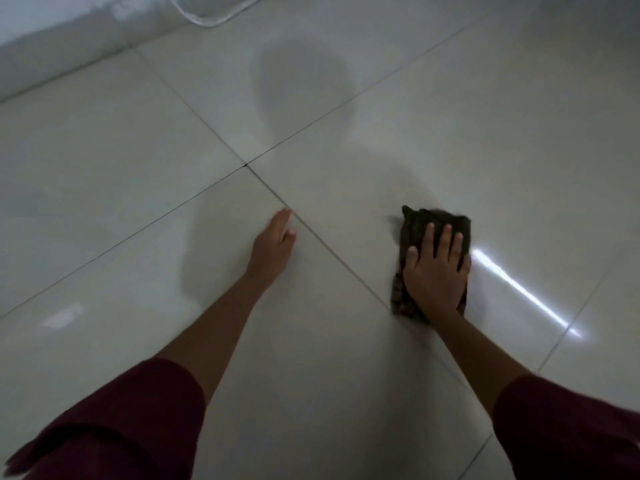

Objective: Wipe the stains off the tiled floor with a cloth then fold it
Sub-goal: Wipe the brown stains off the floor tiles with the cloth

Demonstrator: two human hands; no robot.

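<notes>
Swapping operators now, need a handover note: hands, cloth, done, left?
Right hand: flat, fingers straight, pressing the dark cloth onto the floor.
Left hand: open, at the tiled floor beside a grout line, holding nothing.
Cloth: bunched under the right hand, on the tile right of the diagonal grout line.
Done: wiping is in progress; no stains can be made out in this dim, blurred view.
Left: finish wiping, then fold the cloth.
</notes>
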